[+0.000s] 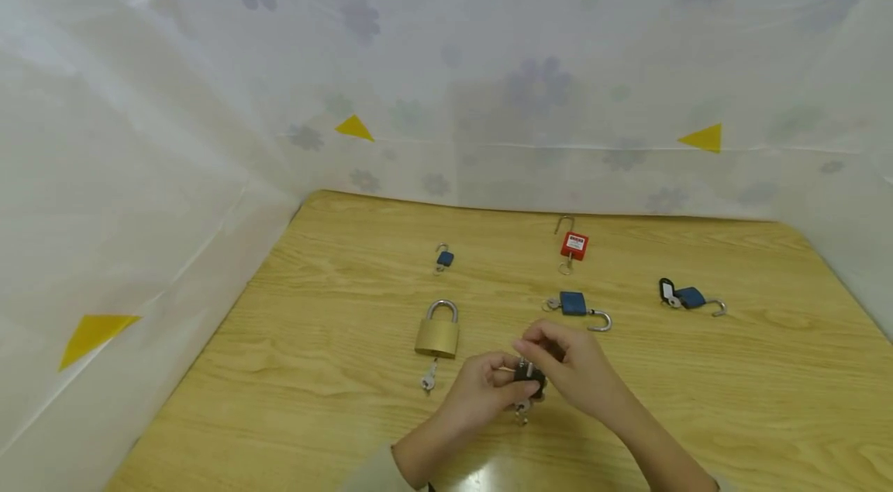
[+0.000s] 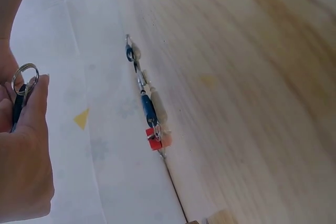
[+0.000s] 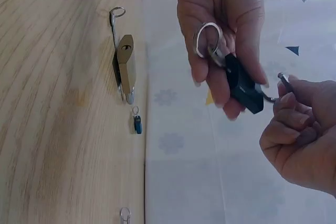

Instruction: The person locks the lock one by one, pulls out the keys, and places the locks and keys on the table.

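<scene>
With my left hand (image 1: 477, 393) I grasp the body of the black padlock (image 3: 244, 88), at the lower middle of the head view. The fingers of my right hand (image 1: 584, 377) pinch its shackle (image 3: 286, 83), whose end is outside the body. A key ring (image 3: 197, 44) is at the opposite end. To the left lies the brass padlock (image 1: 437, 338) with its keys (image 1: 429, 379); higher in the frame lies the red padlock (image 1: 574, 246).
</scene>
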Tool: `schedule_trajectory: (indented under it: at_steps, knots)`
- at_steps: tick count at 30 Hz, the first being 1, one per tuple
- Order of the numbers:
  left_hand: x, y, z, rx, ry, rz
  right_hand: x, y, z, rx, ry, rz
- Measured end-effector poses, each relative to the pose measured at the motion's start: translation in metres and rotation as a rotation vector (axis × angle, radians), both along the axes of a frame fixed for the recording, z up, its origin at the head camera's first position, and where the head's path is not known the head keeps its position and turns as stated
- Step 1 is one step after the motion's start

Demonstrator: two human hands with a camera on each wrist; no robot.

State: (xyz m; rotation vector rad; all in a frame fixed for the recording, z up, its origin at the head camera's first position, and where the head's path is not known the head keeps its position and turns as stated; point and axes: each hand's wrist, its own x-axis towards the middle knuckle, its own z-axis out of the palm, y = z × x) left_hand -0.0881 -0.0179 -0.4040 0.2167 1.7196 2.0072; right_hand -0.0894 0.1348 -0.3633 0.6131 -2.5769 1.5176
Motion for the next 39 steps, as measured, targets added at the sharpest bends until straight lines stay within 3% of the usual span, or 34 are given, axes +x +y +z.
schedule_trajectory:
  at_steps: [5, 11, 16, 28, 39]
  knots:
    - [0.002, -0.005, 0.002, 0.028, -0.034, -0.051, -0.003, 0.010, -0.004, -0.049, 0.003, 0.067]
    - [0.004, -0.011, 0.004, 0.059, -0.093, -0.047, -0.009, 0.014, -0.010, -0.102, 0.053, 0.140]
    - [0.005, -0.014, 0.004, 0.080, -0.100, -0.057, -0.011, 0.012, -0.014, -0.155, 0.091, 0.176]
    - [0.007, -0.016, 0.004, 0.100, -0.069, -0.070, -0.010, 0.007, -0.020, -0.245, 0.109, 0.203]
    - [0.010, -0.014, 0.003, 0.150, -0.115, -0.030, -0.005, 0.004, -0.035, -0.321, 0.102, 0.211]
